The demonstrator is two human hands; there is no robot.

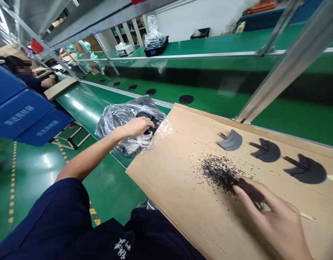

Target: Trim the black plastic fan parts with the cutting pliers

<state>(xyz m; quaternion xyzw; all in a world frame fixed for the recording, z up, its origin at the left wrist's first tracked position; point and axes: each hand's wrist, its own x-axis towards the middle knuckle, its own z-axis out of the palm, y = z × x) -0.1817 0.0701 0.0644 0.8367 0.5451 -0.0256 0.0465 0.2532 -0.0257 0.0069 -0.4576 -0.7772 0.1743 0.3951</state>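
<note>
My left hand reaches into the mouth of a clear plastic bag, its fingers curled down among black pieces. Whether a piece is between those fingers is hidden. On the cardboard sheet, my right hand is closed around a dark slender tool. The tool's tip points into a scattered pile of tiny black bits; its exact kind is unclear. Beyond the pile lie three dark curved pieces, the nearest-left one, a middle one and a right one, each with a thin dark strip.
Several black discs lie in a row on the green belt behind the cardboard. A slanted metal post rises at the cardboard's back edge. Blue boxes are stacked at left, near a seated person. A black tray holds plastic-wrapped items.
</note>
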